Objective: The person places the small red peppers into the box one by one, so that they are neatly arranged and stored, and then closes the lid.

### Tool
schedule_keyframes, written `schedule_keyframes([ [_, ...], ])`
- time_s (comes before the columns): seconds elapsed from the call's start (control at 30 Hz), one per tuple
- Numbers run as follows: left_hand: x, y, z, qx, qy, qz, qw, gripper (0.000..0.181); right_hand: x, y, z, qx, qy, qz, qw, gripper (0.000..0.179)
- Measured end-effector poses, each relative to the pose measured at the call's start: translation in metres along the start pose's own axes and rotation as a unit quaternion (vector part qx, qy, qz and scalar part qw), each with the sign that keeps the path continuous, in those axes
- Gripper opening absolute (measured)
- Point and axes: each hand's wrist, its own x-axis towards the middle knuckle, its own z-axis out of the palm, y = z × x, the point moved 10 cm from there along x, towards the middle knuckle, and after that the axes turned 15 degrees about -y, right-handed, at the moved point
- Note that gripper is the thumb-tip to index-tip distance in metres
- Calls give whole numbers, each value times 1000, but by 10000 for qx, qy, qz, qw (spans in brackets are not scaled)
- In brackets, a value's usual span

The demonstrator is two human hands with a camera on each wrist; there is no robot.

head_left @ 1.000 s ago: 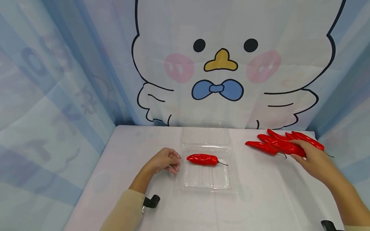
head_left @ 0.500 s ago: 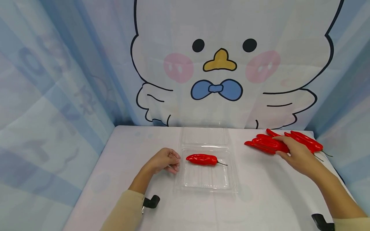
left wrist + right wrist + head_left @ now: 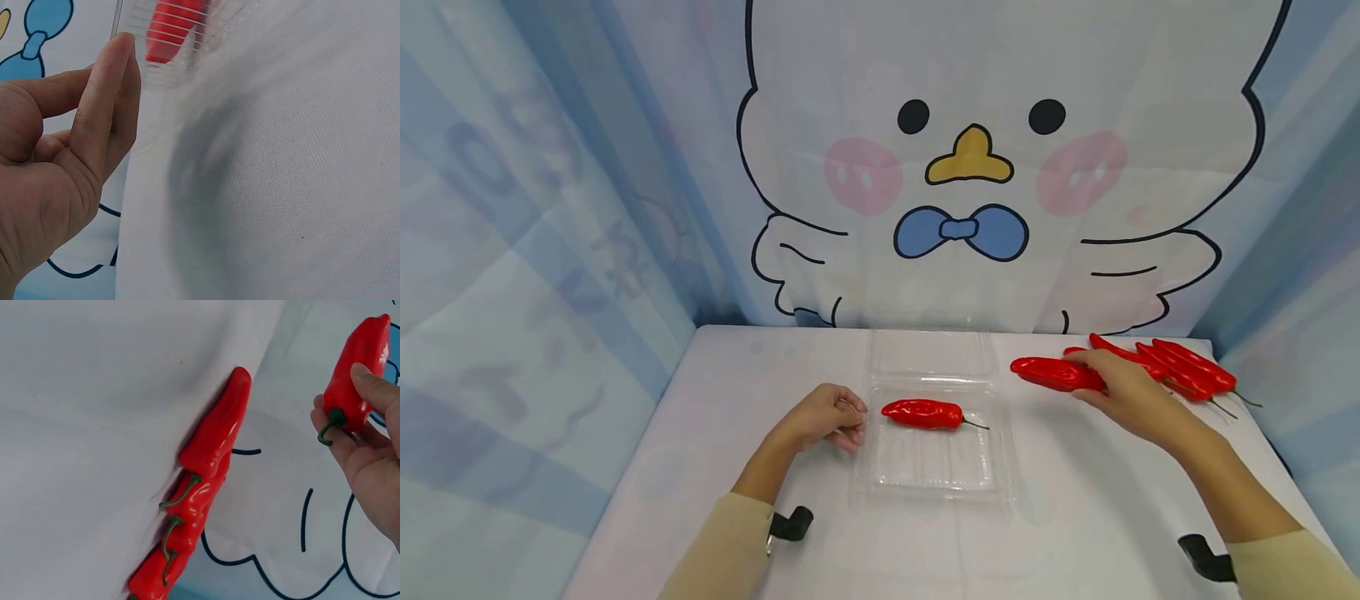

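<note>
A clear plastic clamshell box (image 3: 936, 475) lies with its lid (image 3: 932, 354) folded back. One red pepper (image 3: 922, 413) rests inside it, with its stem toward the right. At the box's left edge, my left hand (image 3: 827, 417) pinches the rim; the left wrist view shows finger and thumb together at the plastic (image 3: 175, 78). My right hand (image 3: 1123, 396) holds another red pepper (image 3: 1051, 373) above the table, right of the box. In the right wrist view, the thumb lies on that pepper (image 3: 353, 375) near its green stem.
Several red peppers (image 3: 1187, 367) lie in a pile at the table's back right corner. A printed curtain (image 3: 970, 283) stands along the table's back edge, and blue curtains hang at both sides. White cloth covers the table (image 3: 1075, 517).
My right hand has carried its pepper leftward from the pile toward the box. The left hand and the box have stayed in place.
</note>
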Motion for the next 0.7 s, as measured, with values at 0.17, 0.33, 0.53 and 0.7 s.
schedule_keyframes([
  [0.17, -1, 0, -1, -24, 31, -3, 10000, 14, 10, -17, 7, 15, -121, -175, 9998, 68],
  [0.33, -1, -1, -2, -34, 63, -30, 10000, 14, 18, -30, 12, -40, -216, -242, 9995, 67],
  [0.53, 1, -2, -2, 0, 68, -52, 10000, 15, 26, -41, 20, -91, -443, -272, 9986, 66],
  [0.7, 2, -3, -3, 16, 73, -77, 9999, 16, 35, -52, 27, -79, -586, -371, 9976, 61],
])
